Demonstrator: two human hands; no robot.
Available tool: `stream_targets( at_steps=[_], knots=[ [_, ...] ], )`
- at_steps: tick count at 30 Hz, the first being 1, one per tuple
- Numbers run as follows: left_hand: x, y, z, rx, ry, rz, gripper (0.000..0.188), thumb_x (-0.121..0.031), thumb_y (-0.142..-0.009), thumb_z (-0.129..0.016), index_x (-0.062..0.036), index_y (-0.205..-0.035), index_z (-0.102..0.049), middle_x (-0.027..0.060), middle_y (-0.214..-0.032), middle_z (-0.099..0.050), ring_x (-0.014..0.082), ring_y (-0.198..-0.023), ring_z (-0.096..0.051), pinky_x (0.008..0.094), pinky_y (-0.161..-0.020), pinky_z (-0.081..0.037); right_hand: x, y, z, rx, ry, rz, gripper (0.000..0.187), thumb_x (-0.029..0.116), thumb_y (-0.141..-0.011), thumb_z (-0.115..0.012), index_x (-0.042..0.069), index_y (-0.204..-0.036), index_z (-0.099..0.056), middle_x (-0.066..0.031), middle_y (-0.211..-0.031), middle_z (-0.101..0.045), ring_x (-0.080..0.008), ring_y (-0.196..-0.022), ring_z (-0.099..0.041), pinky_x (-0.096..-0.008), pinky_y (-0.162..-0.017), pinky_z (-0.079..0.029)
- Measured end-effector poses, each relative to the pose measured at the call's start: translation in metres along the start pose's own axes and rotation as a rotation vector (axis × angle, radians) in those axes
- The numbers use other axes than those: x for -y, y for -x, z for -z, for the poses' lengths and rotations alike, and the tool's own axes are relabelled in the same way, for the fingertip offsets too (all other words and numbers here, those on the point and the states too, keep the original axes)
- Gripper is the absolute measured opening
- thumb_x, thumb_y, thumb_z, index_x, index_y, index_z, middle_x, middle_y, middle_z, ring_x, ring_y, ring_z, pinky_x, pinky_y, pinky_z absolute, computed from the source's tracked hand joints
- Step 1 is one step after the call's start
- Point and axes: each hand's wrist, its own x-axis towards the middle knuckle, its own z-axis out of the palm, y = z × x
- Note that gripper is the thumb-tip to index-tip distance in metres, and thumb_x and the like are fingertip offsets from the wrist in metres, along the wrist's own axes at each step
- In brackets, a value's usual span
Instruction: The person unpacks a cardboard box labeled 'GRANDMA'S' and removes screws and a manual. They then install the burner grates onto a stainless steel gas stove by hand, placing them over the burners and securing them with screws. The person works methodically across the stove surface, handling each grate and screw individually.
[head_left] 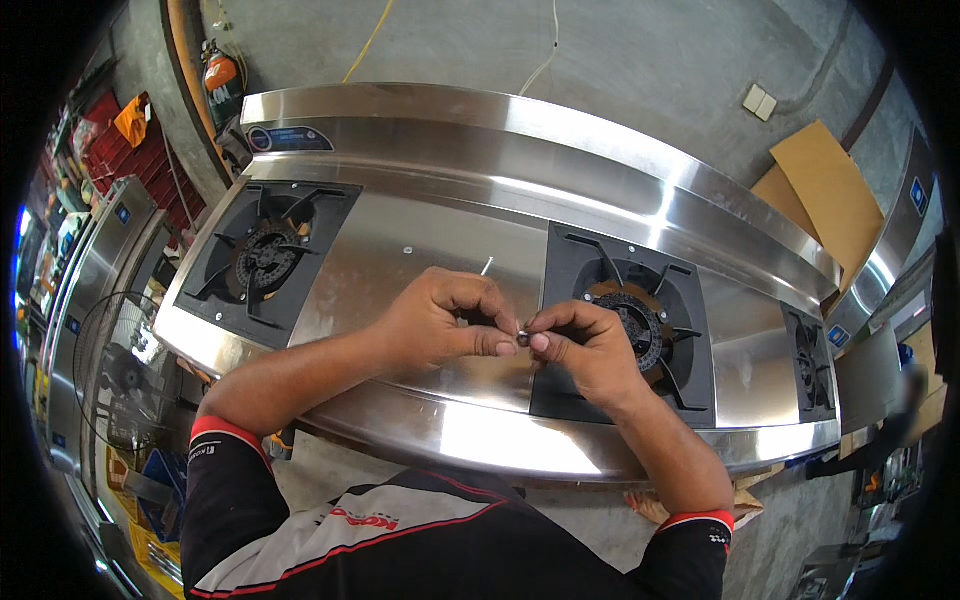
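Observation:
Both my hands meet above the stainless steel stove top (pixel 375 235), left of the middle burner. Between the fingertips is a small, shiny metal piece (pixel 524 340), too small to tell its exact kind. My left hand (pixel 455 315) pinches it from the left with thumb and forefinger. From the right, my right hand (pixel 590 340) closes thumb and forefinger on the same piece. Just beyond my left hand, a thin pale screw-like part (pixel 488 266) shows on the steel. Farther left lies a small round metal bit (pixel 408 250).
Black burner grates sit at the left (pixel 265 255), the middle (pixel 640 320) and the far right (pixel 808 365). A raised steel backsplash (pixel 520 120) runs along the far edge. Cardboard (pixel 825 195) leans at the back right; a fan (pixel 125 370) stands left.

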Motion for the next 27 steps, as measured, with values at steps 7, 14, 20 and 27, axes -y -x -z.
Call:
stream_targets(
  at_steps=[7,14,20,27],
  knots=[
    [0.003,0.006,0.002,-0.035,0.014,-0.115,0.018,-0.011,-0.077,-0.085,-0.0037,-0.088,-0.073,0.0079,-0.085,-0.071,0.015,-0.079,-0.069,0.0277,-0.068,-0.054,0.002,0.002,0.0,0.049,0.016,-0.006,0.014,0.008,-0.091,-0.071,0.0,-0.103,-0.069,-0.0045,-0.089,-0.069,-0.0096,-0.079,-0.064,-0.0254,-0.071,-0.054],
    [0.005,0.004,0.002,-0.031,0.083,-0.068,0.019,-0.013,-0.078,-0.084,-0.0037,-0.091,-0.073,0.0071,-0.086,-0.072,0.0141,-0.078,-0.068,0.0276,-0.069,-0.052,0.008,0.005,-0.003,0.062,0.061,-0.005,0.014,0.009,-0.092,-0.07,0.0,-0.103,-0.069,-0.0042,-0.091,-0.07,-0.0102,-0.079,-0.064,-0.0256,-0.072,-0.054],
    [0.008,0.004,-0.002,-0.18,-0.098,-0.135,0.02,-0.017,-0.08,-0.083,-0.0034,-0.09,-0.072,0.0069,-0.084,-0.071,0.0134,-0.075,-0.066,0.0271,-0.064,-0.051,0.013,0.009,-0.01,-0.021,0.215,0.006,0.016,0.011,-0.09,-0.071,0.001,-0.103,-0.07,-0.0055,-0.09,-0.071,-0.0118,-0.079,-0.066,-0.0284,-0.072,-0.054],
    [0.014,0.006,-0.006,-0.199,-0.117,-0.076,0.022,-0.021,-0.086,-0.079,-0.001,-0.092,-0.072,0.0071,-0.08,-0.07,0.0118,-0.071,-0.066,0.025,-0.061,-0.05,0.012,0.009,-0.011,-0.076,0.756,0.413,0.014,0.011,-0.086,-0.072,0.003,-0.098,-0.072,-0.0121,-0.088,-0.071,-0.0231,-0.075,-0.07,-0.0329,-0.067,-0.054]
  ],
)
